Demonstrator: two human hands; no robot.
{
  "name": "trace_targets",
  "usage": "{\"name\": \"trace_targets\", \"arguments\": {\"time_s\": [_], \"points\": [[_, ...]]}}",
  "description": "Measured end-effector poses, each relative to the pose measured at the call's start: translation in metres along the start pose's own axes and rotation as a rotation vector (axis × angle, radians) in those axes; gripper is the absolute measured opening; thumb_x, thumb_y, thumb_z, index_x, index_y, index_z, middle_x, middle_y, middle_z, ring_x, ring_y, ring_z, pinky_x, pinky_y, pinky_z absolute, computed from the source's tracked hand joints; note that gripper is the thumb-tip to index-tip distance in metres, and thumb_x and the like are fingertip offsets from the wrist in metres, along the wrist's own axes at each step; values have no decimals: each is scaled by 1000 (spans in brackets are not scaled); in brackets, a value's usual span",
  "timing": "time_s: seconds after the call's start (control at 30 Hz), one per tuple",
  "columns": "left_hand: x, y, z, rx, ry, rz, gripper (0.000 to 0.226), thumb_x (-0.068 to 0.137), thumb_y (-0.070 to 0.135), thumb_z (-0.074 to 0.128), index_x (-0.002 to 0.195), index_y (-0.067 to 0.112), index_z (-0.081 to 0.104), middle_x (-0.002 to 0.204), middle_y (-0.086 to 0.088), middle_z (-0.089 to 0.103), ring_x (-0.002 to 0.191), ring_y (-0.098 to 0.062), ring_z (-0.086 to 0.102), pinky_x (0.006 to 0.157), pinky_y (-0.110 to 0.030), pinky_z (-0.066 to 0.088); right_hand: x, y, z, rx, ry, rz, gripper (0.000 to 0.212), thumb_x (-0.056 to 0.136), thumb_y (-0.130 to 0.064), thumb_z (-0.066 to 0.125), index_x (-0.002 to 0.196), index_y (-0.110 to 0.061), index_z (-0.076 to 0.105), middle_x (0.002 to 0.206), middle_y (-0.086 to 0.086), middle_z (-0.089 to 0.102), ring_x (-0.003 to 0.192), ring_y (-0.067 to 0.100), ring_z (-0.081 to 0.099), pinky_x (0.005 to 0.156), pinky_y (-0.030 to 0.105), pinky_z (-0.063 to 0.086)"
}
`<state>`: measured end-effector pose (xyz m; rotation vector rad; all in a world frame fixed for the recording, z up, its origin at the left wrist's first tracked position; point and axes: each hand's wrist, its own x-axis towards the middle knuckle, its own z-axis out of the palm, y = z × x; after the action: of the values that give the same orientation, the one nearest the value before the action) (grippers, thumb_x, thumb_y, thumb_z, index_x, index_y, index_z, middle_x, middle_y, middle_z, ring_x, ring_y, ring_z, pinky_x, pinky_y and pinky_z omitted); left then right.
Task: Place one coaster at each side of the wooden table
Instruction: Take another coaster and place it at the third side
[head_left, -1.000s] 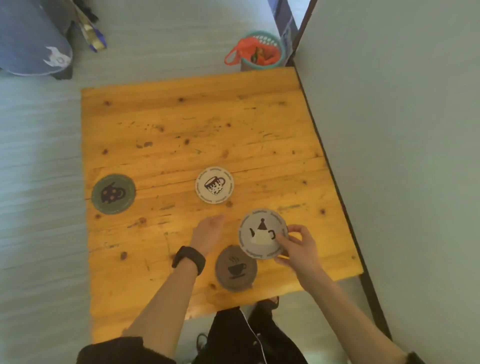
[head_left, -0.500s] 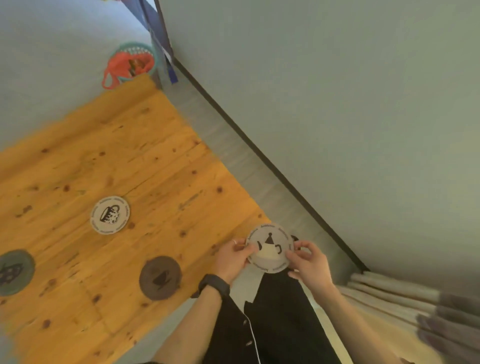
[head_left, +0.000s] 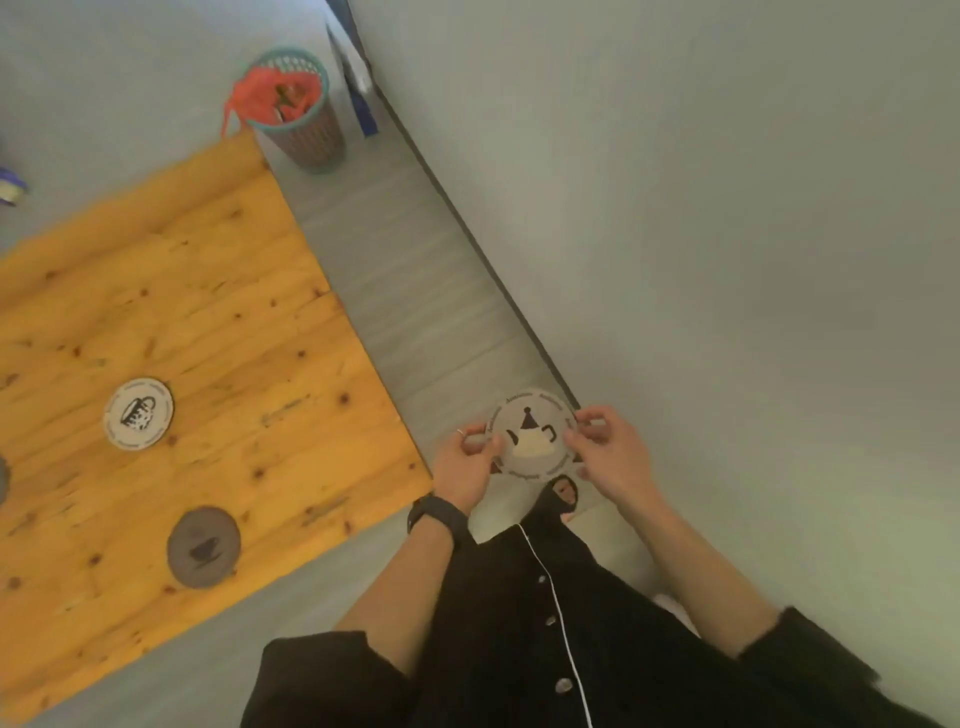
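Observation:
A grey teapot coaster (head_left: 531, 435) is held in the air off the table's right corner, above the floor. My left hand (head_left: 464, 466) pinches its left edge and my right hand (head_left: 613, 457) pinches its right edge. The wooden table (head_left: 223, 291) fills the left of the view. On it lie a white cup coaster (head_left: 138, 413) and a brown cup coaster (head_left: 203, 546) near the front edge. A sliver of a dark coaster (head_left: 2, 478) shows at the left border.
A teal basket (head_left: 301, 111) with an orange bag stands on the floor beyond the table's far corner. A grey wall (head_left: 701, 234) runs along the right, leaving a narrow floor strip (head_left: 415, 312) beside the table.
The teapot coaster was lifted off the table by my right hand, and my left hand joined it. The view swung right, so the table now lies to the left.

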<state>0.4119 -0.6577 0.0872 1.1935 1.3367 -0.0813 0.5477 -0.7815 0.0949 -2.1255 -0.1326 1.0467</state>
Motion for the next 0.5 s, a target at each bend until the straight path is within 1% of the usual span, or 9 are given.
{"name": "trace_targets", "arguments": {"time_s": [0.07, 0.13, 0.2, 0.23, 0.3, 0.37, 0.43, 0.47, 0.5], "points": [[8, 11, 0, -34, 5, -3, 25, 90, 29, 68, 112, 20, 60, 103, -7, 74, 87, -21, 71, 75, -32, 57, 16, -17, -7, -49, -26, -34, 19, 94, -25, 67, 110, -26, 58, 95, -14, 62, 83, 11, 68, 61, 27, 59], [19, 18, -5, -79, 37, -12, 20, 90, 29, 68, 107, 21, 61, 103, -7, 74, 91, -24, 72, 75, -32, 57, 31, -33, -6, -71, -58, -47, 18, 94, -24, 68, 109, -27, 58, 95, -15, 61, 83, 9, 67, 59, 24, 57], [31, 28, -13, -150, 91, 1, 16, 94, 24, 64, 108, 17, 61, 102, -7, 71, 91, -25, 70, 66, -23, 53, 47, -51, 2, -100, -106, -58, 18, 93, -24, 68, 108, -29, 58, 100, -12, 64, 84, 8, 67, 62, 27, 59], [35, 33, -19, -179, 123, -2, 16, 95, 23, 61, 109, 14, 61, 99, -6, 70, 87, -22, 69, 61, -18, 50, 56, -63, 9, -127, -128, -72, 18, 93, -25, 68, 107, -31, 58, 102, -11, 65, 85, 8, 68, 66, 30, 61], [48, 39, -31, -264, 169, -35, 18, 97, 20, 59, 112, 9, 59, 94, -4, 66, 76, -17, 66, 51, -14, 48, 75, -87, 25, -201, -183, -118, 18, 92, -25, 68, 105, -33, 59, 102, -11, 67, 87, 12, 70, 72, 34, 61], [64, 43, -46, -371, 213, -59, 17, 97, 17, 58, 112, 7, 57, 91, -5, 64, 68, -13, 64, 44, -10, 47, 93, -117, 43, -267, -241, -169, 17, 93, -23, 68, 105, -31, 59, 99, -12, 66, 85, 11, 70, 64, 27, 59], [80, 51, -64, -452, 266, -82, 18, 97, 16, 59, 112, 7, 57, 90, -6, 65, 67, -13, 63, 43, -9, 47, 109, -149, 63, -349, -311, -208, 16, 93, -21, 68, 103, -30, 58, 99, -11, 66, 83, 11, 70, 59, 23, 56], [87, 53, -72, -484, 290, -99, 20, 96, 17, 60, 113, 6, 58, 90, -7, 65, 67, -14, 63, 43, -9, 47, 118, -164, 74, -393, -341, -226, 16, 93, -21, 68, 101, -31, 58, 100, -10, 66, 83, 12, 70, 61, 25, 58], [92, 56, -80, -518, 313, -119, 22, 96, 18, 61, 114, 5, 59, 91, -7, 66, 67, -15, 63, 44, -11, 48, 124, -178, 85, -439, -369, -244, 17, 93, -22, 68, 99, -33, 57, 101, -10, 67, 85, 13, 71, 67, 30, 61]]}}
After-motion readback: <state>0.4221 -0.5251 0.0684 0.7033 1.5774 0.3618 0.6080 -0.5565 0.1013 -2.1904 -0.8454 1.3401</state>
